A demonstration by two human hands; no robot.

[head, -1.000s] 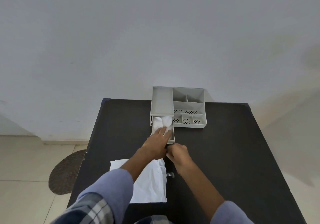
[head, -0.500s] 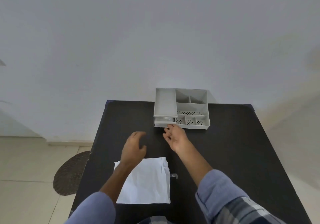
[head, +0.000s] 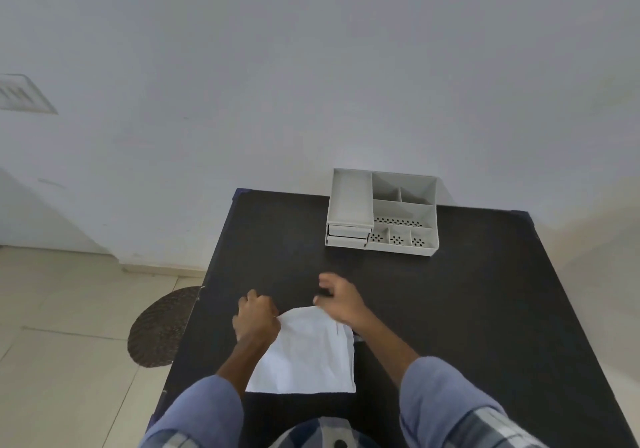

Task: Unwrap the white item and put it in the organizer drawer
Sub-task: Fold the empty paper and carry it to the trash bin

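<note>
A grey desk organizer (head: 401, 219) stands at the far edge of the black table (head: 467, 309), its two small drawers (head: 347, 235) at the left front pushed in. The white item is out of sight. A flat white wrapping sheet (head: 304, 357) lies near me. My left hand (head: 256, 319) is closed on the sheet's far left corner. My right hand (head: 341, 300) hovers over the far right corner, fingers spread, touching or just above it.
A round dark woven mat (head: 159, 329) lies on the tiled floor left of the table. A pale wall rises behind the table. A small dark object (head: 358, 338) peeks out at the sheet's right edge.
One second ago the drawer was pulled out with the white item in it; it is now pushed in. Both hands have drawn back from the organizer to the sheet's far corners.
</note>
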